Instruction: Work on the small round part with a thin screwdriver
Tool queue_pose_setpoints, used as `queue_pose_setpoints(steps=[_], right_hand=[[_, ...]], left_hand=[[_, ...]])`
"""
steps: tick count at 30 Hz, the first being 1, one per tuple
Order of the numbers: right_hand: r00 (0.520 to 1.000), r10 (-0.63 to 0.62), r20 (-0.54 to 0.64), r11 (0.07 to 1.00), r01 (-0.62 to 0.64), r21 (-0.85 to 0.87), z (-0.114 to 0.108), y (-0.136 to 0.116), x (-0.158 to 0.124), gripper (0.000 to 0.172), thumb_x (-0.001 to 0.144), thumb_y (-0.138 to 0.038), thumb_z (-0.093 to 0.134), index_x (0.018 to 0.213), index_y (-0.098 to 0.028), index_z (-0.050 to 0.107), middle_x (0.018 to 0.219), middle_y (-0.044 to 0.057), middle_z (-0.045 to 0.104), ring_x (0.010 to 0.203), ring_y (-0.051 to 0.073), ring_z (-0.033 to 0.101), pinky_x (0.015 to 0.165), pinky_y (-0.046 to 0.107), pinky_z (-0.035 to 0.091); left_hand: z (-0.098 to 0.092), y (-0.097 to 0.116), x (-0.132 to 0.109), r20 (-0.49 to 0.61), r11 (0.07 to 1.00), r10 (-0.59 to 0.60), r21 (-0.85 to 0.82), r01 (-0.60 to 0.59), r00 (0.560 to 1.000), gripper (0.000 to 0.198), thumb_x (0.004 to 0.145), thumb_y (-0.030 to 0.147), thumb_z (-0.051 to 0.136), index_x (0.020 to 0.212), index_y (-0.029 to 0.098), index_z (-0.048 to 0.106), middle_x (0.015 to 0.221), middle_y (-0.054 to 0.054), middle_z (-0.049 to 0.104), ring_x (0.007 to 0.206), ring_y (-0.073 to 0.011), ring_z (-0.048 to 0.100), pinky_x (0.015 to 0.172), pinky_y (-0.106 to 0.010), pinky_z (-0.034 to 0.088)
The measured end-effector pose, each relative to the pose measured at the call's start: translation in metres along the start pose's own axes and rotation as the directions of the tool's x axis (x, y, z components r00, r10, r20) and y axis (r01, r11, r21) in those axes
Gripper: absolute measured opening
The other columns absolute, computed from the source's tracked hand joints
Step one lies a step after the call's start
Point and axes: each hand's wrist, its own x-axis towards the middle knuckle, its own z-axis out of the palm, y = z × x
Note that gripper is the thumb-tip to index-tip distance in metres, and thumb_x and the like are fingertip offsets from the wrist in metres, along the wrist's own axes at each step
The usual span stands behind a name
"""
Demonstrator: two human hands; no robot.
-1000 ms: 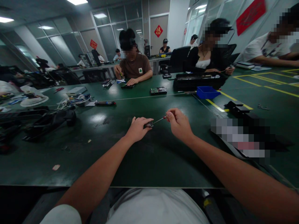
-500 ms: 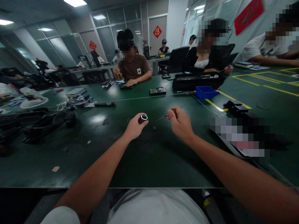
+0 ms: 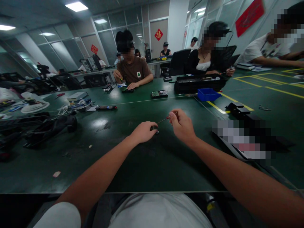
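Observation:
My left hand (image 3: 144,132) is closed round a small dark cylinder (image 3: 153,128), tilted down close over the green table (image 3: 133,164). A small shiny piece (image 3: 157,132) lies on the table right at the cylinder's lower end; whether they touch I cannot tell. My right hand (image 3: 181,125) grips a thin screwdriver (image 3: 163,120) by its reddish handle, mostly hidden in the fingers. Its shaft points left and slightly down, with the tip near the fingertips of my left hand.
A green circuit board (image 3: 159,94), a blue bin (image 3: 208,94) and a long black tray (image 3: 200,83) stand ahead. Black parts (image 3: 51,129) lie left, near a pen-like tool (image 3: 106,108). Papers (image 3: 239,142) lie right. A person (image 3: 134,68) sits opposite, others further right.
My left hand has moved right and slightly down with the cylinder, turning it from ring end up to tilted down beside the small piece. My right hand has barely moved.

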Motion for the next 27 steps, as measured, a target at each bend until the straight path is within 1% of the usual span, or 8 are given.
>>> queue_pose_setpoints(steps=[4,9,13,17,20,22,26,27], right_hand=[[1.0,-0.005,0.012,1.0,0.004,0.013,0.0,0.001,0.0,0.024,0.101,-0.042,0.044,0.098,-0.023,0.057,0.075,0.001,0.064,0.066,0.018,0.06,0.063,0.033,0.043],[1.0,-0.013,0.004,1.0,0.013,0.023,0.001,0.002,-0.001,0.024,0.101,-0.043,0.044,0.099,-0.023,0.057,0.076,0.002,0.065,0.067,0.018,0.061,0.064,0.033,0.044],[1.0,-0.018,-0.005,1.0,0.018,0.022,0.0,0.001,-0.001,0.023,0.101,-0.042,0.044,0.098,-0.023,0.057,0.075,0.001,0.065,0.066,0.017,0.061,0.064,0.032,0.044],[1.0,-0.018,0.003,0.999,0.018,0.036,-0.001,0.0,-0.001,0.024,0.101,-0.042,0.044,0.099,-0.023,0.057,0.074,0.001,0.064,0.066,0.017,0.06,0.063,0.032,0.044],[1.0,-0.017,0.011,0.999,0.017,0.03,0.0,0.001,-0.001,0.024,0.101,-0.042,0.044,0.098,-0.023,0.057,0.073,0.0,0.063,0.066,0.017,0.06,0.063,0.033,0.043],[1.0,-0.012,0.009,1.0,0.012,0.025,0.0,0.002,0.0,0.024,0.101,-0.043,0.044,0.098,-0.023,0.058,0.073,0.0,0.063,0.066,0.017,0.06,0.064,0.033,0.043],[0.999,-0.013,0.03,1.0,0.012,0.029,0.001,0.005,0.0,0.025,0.101,-0.044,0.045,0.098,-0.023,0.058,0.072,0.0,0.063,0.065,0.017,0.059,0.062,0.032,0.043],[0.999,-0.018,0.04,0.999,0.017,0.029,0.002,0.006,0.0,0.025,0.101,-0.044,0.045,0.098,-0.023,0.058,0.072,0.0,0.062,0.065,0.017,0.059,0.062,0.032,0.042]], left_hand=[[0.013,-0.001,0.009,0.096,0.976,-0.022,0.218,0.0,0.995,0.034,0.091,0.037,0.061,0.12,0.022,0.069,0.111,-0.012,0.068,0.1,-0.03,0.064,0.086,-0.04,0.051],[0.014,-0.002,0.009,0.128,0.958,0.003,0.285,-0.04,0.992,0.025,0.092,0.033,0.058,0.108,0.018,0.069,0.103,-0.013,0.068,0.095,-0.0284,0.065,0.082,-0.037,0.051],[0.004,-0.011,0.003,0.059,0.993,-0.02,0.113,0.013,0.998,0.022,0.09,0.037,0.06,0.103,0.02,0.069,0.099,-0.009,0.07,0.091,-0.0259,0.065,0.08,-0.036,0.051],[-0.018,-0.033,-0.007,-0.057,0.959,-0.158,-0.246,0.14,0.986,0.023,0.085,0.034,0.062,0.102,0.02,0.068,0.094,-0.006,0.068,0.073,-0.0175,0.062,0.066,-0.029,0.048],[-0.043,-0.058,-0.021,-0.089,0.743,-0.351,-0.633,0.219,0.932,0.026,0.081,0.031,0.06,0.103,0.017,0.065,0.082,-0.003,0.061,0.056,-0.0109,0.051,0.049,-0.022,0.036],[-0.064,-0.076,-0.036,-0.146,0.554,-0.447,-0.82,0.145,0.883,0.021,0.08,0.031,0.062,0.095,0.016,0.061,0.077,-0.001,0.055,0.054,-0.0098,0.048,0.046,-0.021,0.033],[-0.11,-0.108,-0.078,-0.198,0.355,-0.665,-0.932,0.071,0.721,0.014,0.091,0.028,0.058,0.087,0.016,0.051,0.073,0.003,0.053,0.055,-0.008,0.045,0.052,-0.02,0.036],[-0.121,-0.115,-0.09,-0.201,0.321,-0.721,-0.945,0.064,0.663,0.013,0.094,0.027,0.054,0.086,0.017,0.05,0.07,0.003,0.053,0.055,-0.0079,0.044,0.054,-0.019,0.036]])
